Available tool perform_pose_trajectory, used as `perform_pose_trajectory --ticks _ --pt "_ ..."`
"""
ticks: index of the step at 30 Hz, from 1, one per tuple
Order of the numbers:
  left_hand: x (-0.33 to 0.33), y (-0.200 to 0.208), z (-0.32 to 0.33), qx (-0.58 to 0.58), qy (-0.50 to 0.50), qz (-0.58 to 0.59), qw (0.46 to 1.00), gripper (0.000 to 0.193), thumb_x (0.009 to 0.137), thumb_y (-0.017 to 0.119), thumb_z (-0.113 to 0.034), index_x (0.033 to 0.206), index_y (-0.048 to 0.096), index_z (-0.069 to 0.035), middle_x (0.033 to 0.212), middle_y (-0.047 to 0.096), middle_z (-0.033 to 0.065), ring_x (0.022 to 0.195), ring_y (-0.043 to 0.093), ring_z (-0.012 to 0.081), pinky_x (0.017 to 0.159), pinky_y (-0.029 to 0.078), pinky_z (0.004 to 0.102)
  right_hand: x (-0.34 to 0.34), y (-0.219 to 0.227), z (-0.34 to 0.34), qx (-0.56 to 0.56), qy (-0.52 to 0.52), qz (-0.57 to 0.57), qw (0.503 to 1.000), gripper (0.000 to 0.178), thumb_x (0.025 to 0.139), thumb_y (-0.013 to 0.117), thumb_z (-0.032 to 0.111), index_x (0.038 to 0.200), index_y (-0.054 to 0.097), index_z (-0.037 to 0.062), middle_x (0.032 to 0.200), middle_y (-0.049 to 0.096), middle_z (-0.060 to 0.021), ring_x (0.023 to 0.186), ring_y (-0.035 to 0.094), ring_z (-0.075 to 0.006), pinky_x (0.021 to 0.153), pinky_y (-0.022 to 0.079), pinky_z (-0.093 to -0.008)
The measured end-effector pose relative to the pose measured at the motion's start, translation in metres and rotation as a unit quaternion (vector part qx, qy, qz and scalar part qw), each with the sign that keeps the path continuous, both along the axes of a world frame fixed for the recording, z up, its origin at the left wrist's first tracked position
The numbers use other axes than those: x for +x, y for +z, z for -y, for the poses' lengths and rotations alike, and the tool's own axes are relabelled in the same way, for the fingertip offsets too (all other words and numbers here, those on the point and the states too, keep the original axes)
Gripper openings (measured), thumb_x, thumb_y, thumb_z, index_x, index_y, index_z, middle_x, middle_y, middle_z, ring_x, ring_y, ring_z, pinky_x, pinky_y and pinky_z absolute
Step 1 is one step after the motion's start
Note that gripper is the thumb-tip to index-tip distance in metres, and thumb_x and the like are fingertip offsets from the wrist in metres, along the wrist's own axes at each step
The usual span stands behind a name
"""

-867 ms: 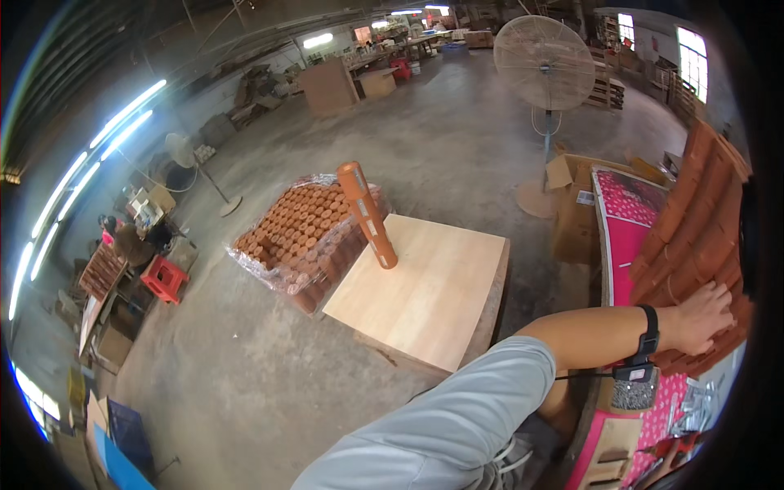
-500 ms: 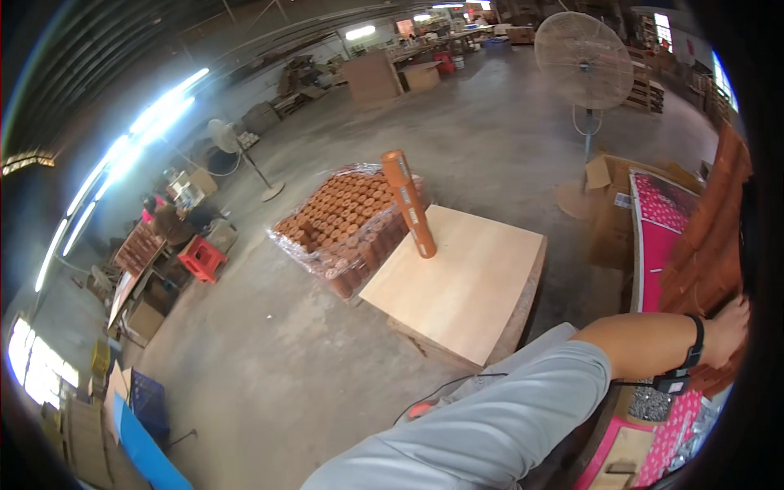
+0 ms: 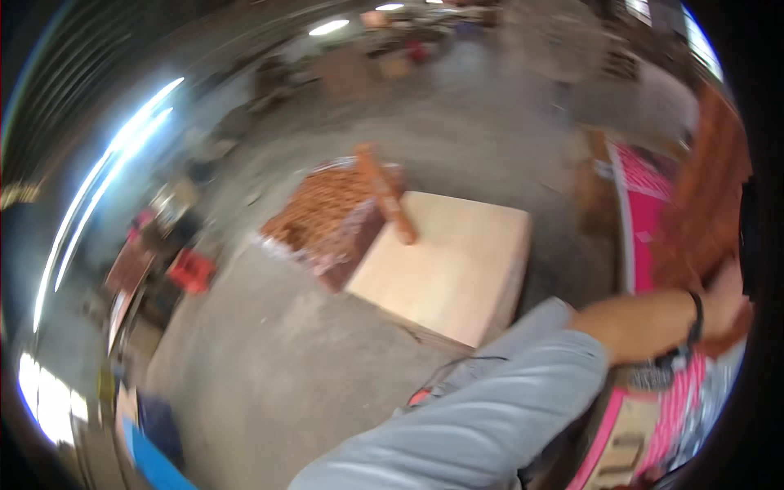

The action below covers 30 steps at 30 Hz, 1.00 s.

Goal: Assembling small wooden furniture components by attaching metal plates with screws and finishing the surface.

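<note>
My left hand (image 3: pixel 723 306) is at the far right rim, blurred, at the lower end of reddish-brown, slatted-looking pieces (image 3: pixel 702 204). Its fingers are hidden, so I cannot tell whether it grips them. A dark band circles the wrist, and a grey sleeve (image 3: pixel 457 408) covers the arm up to the elbow. Below the wrist lies a pink patterned surface (image 3: pixel 690 392) with a brown cardboard piece (image 3: pixel 629 437) on it. I do not see my right hand.
A pale board (image 3: pixel 449 265) tops a low stack, and an orange-brown cylinder (image 3: pixel 385 196) stands tilted on it. Behind sits a plastic-wrapped block of similar cylinders (image 3: pixel 318 212). A red stool (image 3: pixel 192 271) and a blue panel (image 3: pixel 155 457) are left; a carton (image 3: pixel 594 184) is right.
The whole view has swung a little and is now blurred, with the board and cylinders shifted left and up. My left arm still reaches to the right rim.
</note>
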State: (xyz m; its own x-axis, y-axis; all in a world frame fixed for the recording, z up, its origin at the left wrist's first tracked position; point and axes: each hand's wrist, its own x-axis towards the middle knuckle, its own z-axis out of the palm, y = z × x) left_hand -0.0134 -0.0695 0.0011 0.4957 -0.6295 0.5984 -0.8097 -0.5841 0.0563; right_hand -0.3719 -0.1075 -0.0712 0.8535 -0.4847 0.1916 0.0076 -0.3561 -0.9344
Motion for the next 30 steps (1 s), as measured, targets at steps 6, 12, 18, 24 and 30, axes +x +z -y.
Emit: perform_pose_trajectory --ticks 6,12,18,24,30 --pt "-0.025 0.044 -0.092 -0.094 -0.054 0.076 0.991 0.034 0.084 0.067 -0.029 0.108 0.074 -0.006 0.101 0.069 0.0182 0.101 0.061 0.0356 0.090 0.048 0.0494 -0.035 -0.018 0.016 0.100 0.041 0.054 0.993 0.041 0.085 0.082 0.028 0.108 0.058 0.0049 0.100 0.065 -0.0136 0.093 0.067 -0.0277 0.082 0.056 -0.0367" --pt "-0.019 0.036 -0.064 -0.011 0.011 0.019 1.000 0.056 0.083 0.079 -0.036 0.130 0.065 -0.009 0.126 0.059 0.0210 0.120 0.053 0.0418 0.102 0.048 0.0495 -0.073 0.003 0.004 0.193 -0.038 0.058 0.979 0.033 0.070 0.056 -0.012 0.100 0.056 0.0017 0.094 0.069 -0.0142 0.088 0.073 -0.0250 0.065 0.056 -0.0303" --pt "-0.008 0.044 -0.059 -0.052 0.020 -0.014 0.998 0.061 0.079 0.082 -0.038 0.131 0.065 -0.010 0.125 0.057 0.0202 0.122 0.051 0.0398 0.105 0.046 0.0470 -0.071 -0.007 0.013 0.134 -0.098 0.082 0.983 0.038 0.066 0.050 -0.014 0.099 0.057 0.0023 0.091 0.070 -0.0116 0.082 0.072 -0.0214 0.063 0.053 -0.0292" --pt "-0.014 0.046 -0.067 -0.062 -0.005 -0.019 0.998 0.062 0.075 0.083 -0.036 0.130 0.067 -0.010 0.126 0.055 0.0196 0.122 0.050 0.0382 0.106 0.045 0.0471 -0.067 -0.010 0.010 0.159 -0.101 0.068 0.980 0.035 0.068 0.050 -0.013 0.098 0.060 0.0006 0.089 0.069 -0.0101 0.081 0.070 -0.0197 0.072 0.057 -0.0341" --pt "-0.014 0.056 -0.075 -0.086 -0.060 0.059 0.993 0.063 0.075 0.084 -0.032 0.133 0.067 -0.011 0.129 0.054 0.0197 0.124 0.050 0.0366 0.106 0.043 0.0465 -0.064 -0.016 0.017 0.118 -0.059 0.069 0.989 0.037 0.069 0.048 -0.013 0.101 0.058 0.0024 0.093 0.069 -0.0106 0.084 0.069 -0.0192 0.065 0.052 -0.0292"
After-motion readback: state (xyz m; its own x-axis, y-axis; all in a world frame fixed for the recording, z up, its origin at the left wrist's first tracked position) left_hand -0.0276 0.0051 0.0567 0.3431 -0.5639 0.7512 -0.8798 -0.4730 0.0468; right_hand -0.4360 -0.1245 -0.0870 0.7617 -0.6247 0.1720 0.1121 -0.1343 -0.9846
